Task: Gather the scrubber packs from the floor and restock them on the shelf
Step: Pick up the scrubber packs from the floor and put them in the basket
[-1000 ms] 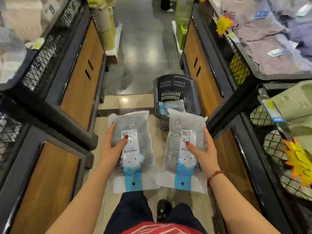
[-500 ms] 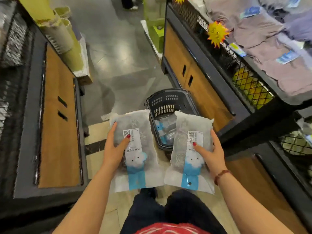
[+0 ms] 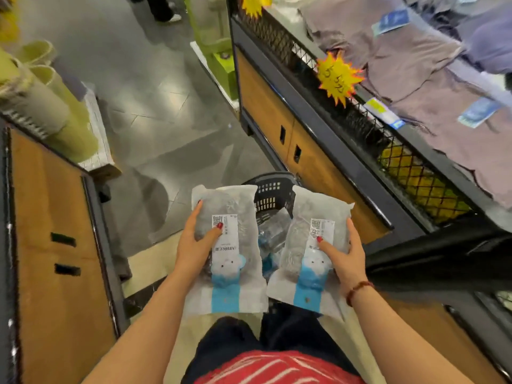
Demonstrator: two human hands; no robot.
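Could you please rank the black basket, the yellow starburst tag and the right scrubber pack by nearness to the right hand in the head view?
1. Right scrubber pack: held in the right hand.
2. Black basket: on the floor just ahead.
3. Yellow starburst tag: on the right shelf mesh, farthest.

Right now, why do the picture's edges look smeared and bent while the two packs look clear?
Head view: the wide lens bows the shelf frame near the borders; the folded cloths and starburst tag look motion-blurred; pale glare lies on the grey floor; the scrubber packs in the left hand and right hand sit near centre, labels fairly sharp.
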